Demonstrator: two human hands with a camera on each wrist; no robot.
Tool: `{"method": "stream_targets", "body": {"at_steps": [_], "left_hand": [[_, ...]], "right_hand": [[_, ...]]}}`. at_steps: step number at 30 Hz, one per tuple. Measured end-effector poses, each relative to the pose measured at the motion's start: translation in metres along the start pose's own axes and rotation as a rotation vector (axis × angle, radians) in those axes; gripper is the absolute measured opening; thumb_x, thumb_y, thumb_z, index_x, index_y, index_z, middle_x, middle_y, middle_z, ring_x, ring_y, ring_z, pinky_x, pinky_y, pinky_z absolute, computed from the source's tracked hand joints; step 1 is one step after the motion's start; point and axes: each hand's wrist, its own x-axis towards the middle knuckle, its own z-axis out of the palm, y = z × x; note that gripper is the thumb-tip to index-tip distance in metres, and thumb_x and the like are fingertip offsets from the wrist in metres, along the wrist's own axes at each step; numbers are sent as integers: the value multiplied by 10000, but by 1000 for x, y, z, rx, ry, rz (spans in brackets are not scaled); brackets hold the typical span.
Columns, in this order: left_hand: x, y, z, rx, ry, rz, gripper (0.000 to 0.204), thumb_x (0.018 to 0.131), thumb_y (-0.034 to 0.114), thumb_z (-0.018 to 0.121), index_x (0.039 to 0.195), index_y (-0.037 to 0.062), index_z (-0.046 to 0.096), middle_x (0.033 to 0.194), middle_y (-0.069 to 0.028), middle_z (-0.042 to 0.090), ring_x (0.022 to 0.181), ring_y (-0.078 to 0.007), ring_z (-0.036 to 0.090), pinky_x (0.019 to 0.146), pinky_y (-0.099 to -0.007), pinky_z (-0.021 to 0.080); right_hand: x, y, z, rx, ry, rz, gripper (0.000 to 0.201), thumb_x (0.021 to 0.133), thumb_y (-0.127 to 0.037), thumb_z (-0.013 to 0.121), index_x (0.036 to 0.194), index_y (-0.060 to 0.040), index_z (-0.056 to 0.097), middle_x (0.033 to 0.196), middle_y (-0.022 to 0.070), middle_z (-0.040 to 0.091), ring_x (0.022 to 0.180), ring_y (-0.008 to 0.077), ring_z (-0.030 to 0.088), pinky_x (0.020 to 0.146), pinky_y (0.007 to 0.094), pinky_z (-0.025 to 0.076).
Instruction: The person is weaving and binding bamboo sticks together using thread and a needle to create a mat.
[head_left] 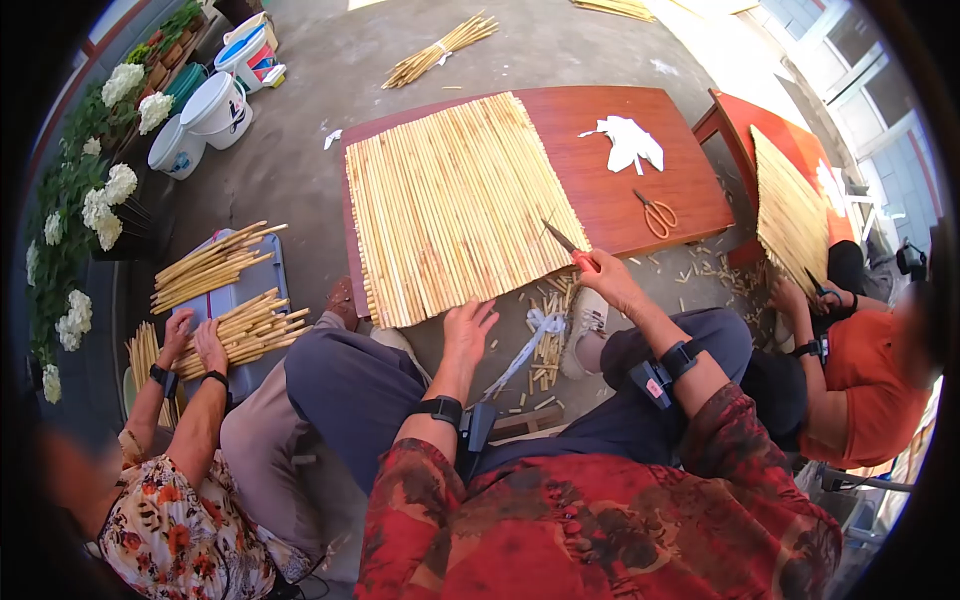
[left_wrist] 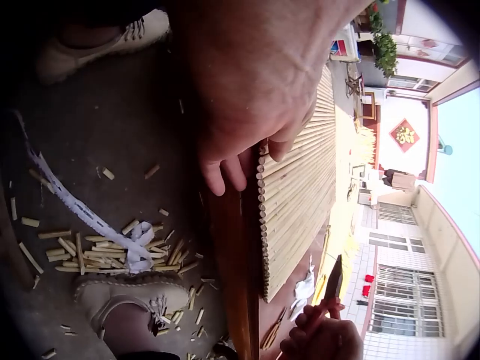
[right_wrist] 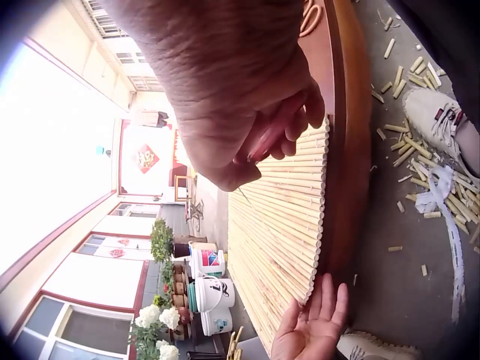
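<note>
A mat of straw-coloured sticks [head_left: 450,200] lies side by side across the red-brown table [head_left: 660,110]. My right hand [head_left: 612,280] grips a red-handled tool with a dark pointed tip [head_left: 562,238], held over the mat's near right corner. In the left wrist view, the tool's dark tip [left_wrist: 334,279] points up out of the fist. My left hand [head_left: 466,330] is at the mat's near edge, fingers extended. The left wrist view has its thumb against the stick ends and its other fingers [left_wrist: 214,177] lower, beside the table edge.
Orange-handled scissors [head_left: 655,214] and white scraps [head_left: 630,145] lie on the table. Below, cut stick pieces [head_left: 548,350] and a pale strip litter the floor. One person at left handles sticks [head_left: 235,325] on a blue-grey surface; another works at a second mat [head_left: 790,210] on the right.
</note>
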Motion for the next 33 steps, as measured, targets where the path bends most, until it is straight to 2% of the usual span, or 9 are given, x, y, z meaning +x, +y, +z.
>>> {"method": "stream_targets", "body": {"at_steps": [9,14,18,20,22,24,26,29,33], "left_hand": [[1,0,3,1,23,-13,237,851,101,503,1043,-36,474,1105,-180,516,1073,-342,480,874,-489,416],[-6,3,9,2,38,2,225,856,85,485,1040,-43,469,1095,-181,517,1071,-351,478,870,-494,422],[-9,3,13,-23,51,26,212,855,76,482,1023,-52,466,1057,-168,526,1068,-359,477,856,-496,431],[-9,1,10,-34,54,22,205,853,74,484,1013,-53,467,1048,-165,525,1068,-361,477,852,-495,434],[-6,-1,6,-37,67,25,207,846,89,509,998,-46,472,1048,-163,518,1072,-358,475,848,-497,437],[-7,-3,8,-3,37,-5,217,842,107,524,993,-41,474,1057,-164,510,1076,-357,472,848,-496,437],[-9,-3,11,34,7,-24,228,839,125,538,989,-36,477,1067,-165,501,1081,-357,470,847,-494,437],[-9,-4,15,9,-6,-116,234,846,153,542,993,-21,485,1104,-161,476,1093,-348,464,850,-490,434],[-7,-7,18,-10,15,-75,230,847,128,533,1016,-21,484,1072,-153,503,1092,-338,467,860,-490,425]], "right_hand": [[49,45,-25,-55,216,172,426,626,-306,579,914,9,594,910,198,599,879,308,574,755,351,432],[60,52,-19,-636,372,166,392,675,-269,604,1008,-64,568,1032,129,503,1027,273,457,852,420,372],[65,69,-15,-787,408,84,441,656,-284,656,1030,-83,537,1010,114,495,989,285,464,814,430,396],[65,62,-15,-734,312,142,445,669,-277,633,1051,-75,528,1048,113,481,1054,264,416,864,423,344],[62,43,-11,-783,366,82,412,670,-246,629,1030,-74,526,1029,114,489,1022,272,434,837,415,359],[62,24,-3,-719,439,-264,318,690,-193,598,976,-66,540,969,108,515,959,278,469,785,406,378],[64,7,17,-628,239,-495,201,705,-137,554,893,-65,553,886,94,538,872,275,503,725,397,385],[62,-12,49,-798,158,-559,106,711,-118,522,802,-74,554,821,82,545,812,246,522,692,386,380],[65,-26,59,-969,87,-555,95,697,-101,528,766,-66,582,777,116,578,765,268,556,681,397,402]]}}
